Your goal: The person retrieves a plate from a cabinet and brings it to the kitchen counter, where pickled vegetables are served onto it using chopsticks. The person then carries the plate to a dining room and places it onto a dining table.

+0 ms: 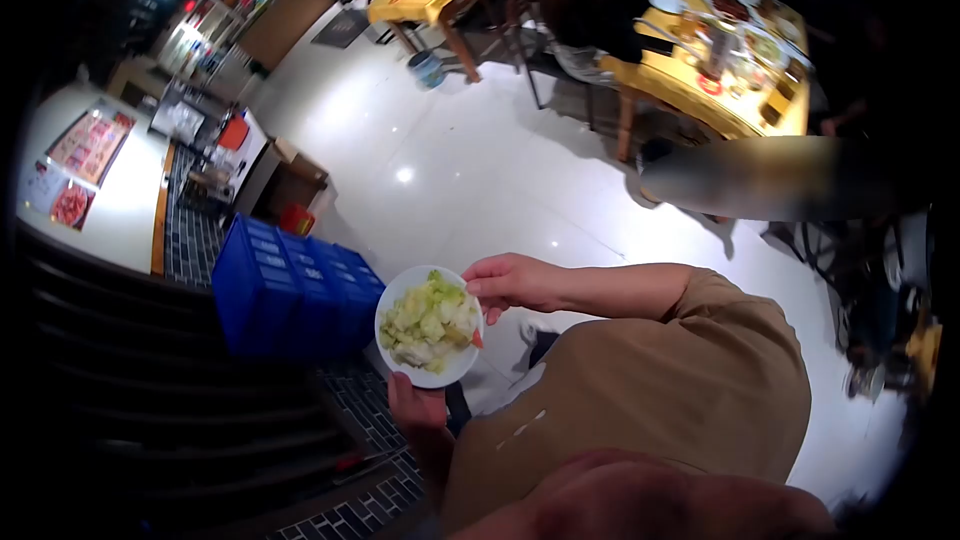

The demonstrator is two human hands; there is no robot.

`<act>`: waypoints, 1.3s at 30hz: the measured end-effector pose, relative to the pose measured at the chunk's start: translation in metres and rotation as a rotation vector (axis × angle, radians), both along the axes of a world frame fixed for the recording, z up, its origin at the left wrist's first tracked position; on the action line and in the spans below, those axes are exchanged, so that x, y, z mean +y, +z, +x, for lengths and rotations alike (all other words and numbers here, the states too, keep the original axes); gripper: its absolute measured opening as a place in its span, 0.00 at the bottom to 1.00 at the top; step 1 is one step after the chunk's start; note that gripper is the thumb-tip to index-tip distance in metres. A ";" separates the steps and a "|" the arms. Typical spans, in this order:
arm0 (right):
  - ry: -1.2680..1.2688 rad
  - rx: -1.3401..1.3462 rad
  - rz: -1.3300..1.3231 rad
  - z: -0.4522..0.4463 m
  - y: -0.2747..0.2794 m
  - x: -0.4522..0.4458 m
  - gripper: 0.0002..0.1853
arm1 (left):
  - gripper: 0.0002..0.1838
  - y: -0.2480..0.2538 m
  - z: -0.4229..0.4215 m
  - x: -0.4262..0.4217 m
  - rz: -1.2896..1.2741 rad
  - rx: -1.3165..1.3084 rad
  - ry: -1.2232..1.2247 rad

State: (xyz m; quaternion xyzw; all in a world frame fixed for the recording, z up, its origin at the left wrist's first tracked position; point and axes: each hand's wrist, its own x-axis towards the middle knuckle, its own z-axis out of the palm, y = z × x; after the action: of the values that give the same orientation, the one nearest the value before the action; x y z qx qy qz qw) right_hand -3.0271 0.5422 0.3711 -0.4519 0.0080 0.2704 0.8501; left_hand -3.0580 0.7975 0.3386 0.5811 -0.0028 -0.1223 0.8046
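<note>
A round white plate piled with chopped pale-green leafy vegetable is held in front of my body. My right hand grips its upper right rim, fingers closed on the edge. My left hand pinches the rim at the lower left, its thumb showing over the edge and the other fingers partly hidden. A small orange-red piece lies at the plate's right edge.
Stacked blue plastic crates stand just left of the plate. Beyond them is a counter with menu sheets. Farther off, a seated person is beside a yellow-covered table with dishes. A bin sits on the shiny floor.
</note>
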 end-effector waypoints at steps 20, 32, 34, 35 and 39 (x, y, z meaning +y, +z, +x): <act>-0.129 0.025 -0.085 0.625 -0.114 -0.049 0.16 | 0.23 -0.097 0.655 -0.053 -0.502 0.237 -0.142; 0.098 0.041 0.006 1.047 -0.154 -0.038 0.16 | 0.26 -0.121 1.023 -0.048 -0.319 0.071 -0.078; 0.111 0.040 0.028 1.111 -0.179 -0.029 0.16 | 0.26 -0.158 1.079 -0.030 -0.511 0.113 -0.104; 0.111 0.040 0.019 1.140 -0.190 -0.025 0.16 | 0.26 -0.173 1.104 -0.020 -0.601 0.133 -0.124; 0.113 0.038 -0.003 1.271 -0.232 -0.007 0.16 | 0.26 -0.204 1.241 -0.010 -0.636 0.171 -0.056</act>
State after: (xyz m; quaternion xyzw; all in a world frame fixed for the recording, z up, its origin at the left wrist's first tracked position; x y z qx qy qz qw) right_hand -1.7565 0.5356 0.1395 -0.4476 -0.0009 0.3265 0.8325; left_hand -1.8167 0.7879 0.1349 0.2882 0.0108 -0.1856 0.9393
